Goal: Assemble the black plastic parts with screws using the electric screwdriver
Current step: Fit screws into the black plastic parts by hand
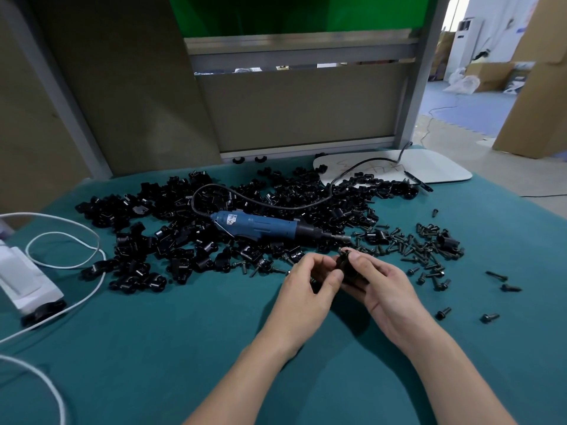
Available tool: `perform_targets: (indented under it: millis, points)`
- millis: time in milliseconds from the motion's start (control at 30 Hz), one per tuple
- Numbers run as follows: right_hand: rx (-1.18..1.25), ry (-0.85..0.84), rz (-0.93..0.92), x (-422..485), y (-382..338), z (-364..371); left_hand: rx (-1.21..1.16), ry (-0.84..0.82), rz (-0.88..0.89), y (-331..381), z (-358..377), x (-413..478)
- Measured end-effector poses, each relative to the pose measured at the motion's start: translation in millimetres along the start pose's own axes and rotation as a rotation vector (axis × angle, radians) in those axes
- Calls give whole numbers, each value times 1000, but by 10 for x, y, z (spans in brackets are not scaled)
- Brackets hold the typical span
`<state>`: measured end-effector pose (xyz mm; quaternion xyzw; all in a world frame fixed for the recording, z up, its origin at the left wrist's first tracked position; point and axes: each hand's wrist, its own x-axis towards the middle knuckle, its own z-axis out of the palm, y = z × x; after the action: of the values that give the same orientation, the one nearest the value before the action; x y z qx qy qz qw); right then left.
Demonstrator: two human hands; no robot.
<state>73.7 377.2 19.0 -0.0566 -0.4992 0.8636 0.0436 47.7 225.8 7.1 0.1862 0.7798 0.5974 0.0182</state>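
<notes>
Holding a black plastic part (344,262) between both hands above the teal table (184,332): my right hand (388,286) cradles it, thumb curled over its top; my left hand (310,283) pinches its near side with curled fingers. Just beyond them the electric screwdriver (264,227) lies on the heap of black parts (190,228); loose screws (426,246) are scattered to the right.
</notes>
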Motion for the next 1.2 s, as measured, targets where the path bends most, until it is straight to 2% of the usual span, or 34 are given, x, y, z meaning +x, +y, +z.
perform_targets:
  millis: [167, 367, 500, 767, 967, 1067, 1200]
  points:
    - [7, 14, 4, 3, 5, -3, 101, -1, 11, -30, -25, 20]
    - [-11, 15, 4, 3, 10, 15, -45, -25, 2, 4, -11, 1]
    - [7, 15, 10, -1, 11, 8, 117, 15, -15, -27, -8, 12]
    - [103, -32, 104, -19, -15, 15, 79, -1, 107, -35, 4, -9]
    - [77, -14, 60, -4, -7, 23, 99, 30, 153, 24, 1, -46]
    - [153, 61, 38, 27, 2, 4, -20, 221, 25, 135, -81, 59]
    - [197, 135, 31, 53, -40, -29, -176, 423, -384, 262, -382, 553]
